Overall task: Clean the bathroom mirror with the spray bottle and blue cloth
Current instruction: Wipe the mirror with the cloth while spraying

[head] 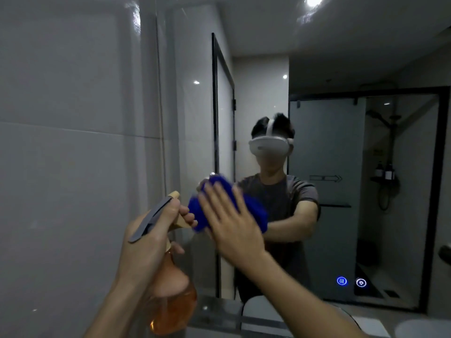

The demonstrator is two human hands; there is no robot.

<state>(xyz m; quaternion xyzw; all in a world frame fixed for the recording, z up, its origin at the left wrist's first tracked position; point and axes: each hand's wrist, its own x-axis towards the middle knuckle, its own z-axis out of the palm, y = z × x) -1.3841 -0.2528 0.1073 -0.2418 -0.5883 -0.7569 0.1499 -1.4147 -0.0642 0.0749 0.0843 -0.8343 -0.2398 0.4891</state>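
The mirror (317,81) fills the right of the view, its right and lower edges cut off, beside a grey tiled wall (73,118). The blue cloth (219,206) is blurred and mostly hidden behind the right hand (231,223), which presses it flat to the glass with straight, spread fingers. The left hand (151,240) grips the orange spray bottle (170,301) by its neck, fingers curled round the trigger.
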